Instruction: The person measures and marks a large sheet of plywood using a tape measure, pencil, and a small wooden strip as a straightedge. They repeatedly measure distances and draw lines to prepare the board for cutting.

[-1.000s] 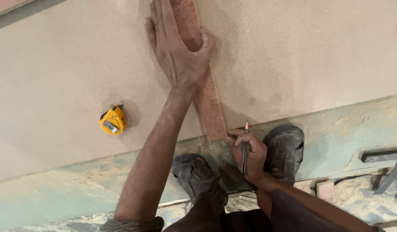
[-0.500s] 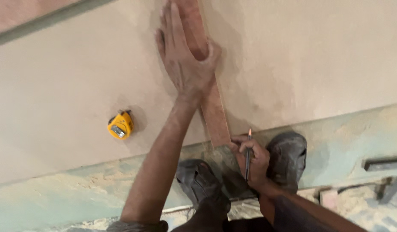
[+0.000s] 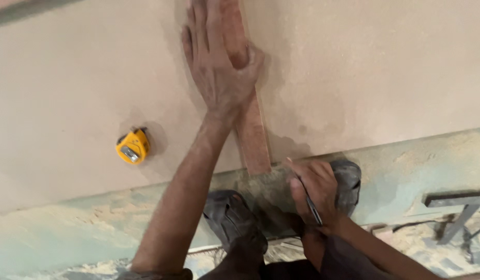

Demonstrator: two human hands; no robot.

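A long reddish wooden strip [image 3: 253, 135] lies across a large pale board [image 3: 364, 67], reaching the board's near edge. My left hand [image 3: 216, 70] lies flat over the strip's upper part, fingers spread, pinning it down. My right hand [image 3: 315, 189] is by the board's near edge, just right of the strip's end, and holds a dark pencil [image 3: 308, 199] whose tip points toward that edge. A yellow tape measure [image 3: 132, 146] rests on the board, left of my left forearm.
My two feet in dark sandals [image 3: 232, 220] stand on a dusty greenish floor [image 3: 58, 233] strewn with sawdust. A grey metal bar frame [image 3: 455, 205] lies at the right.
The view has shifted, so everything sits further right and lower. My right hand has dropped slightly from the board edge and tilted the pencil. My left hand stays pressed on the strip.
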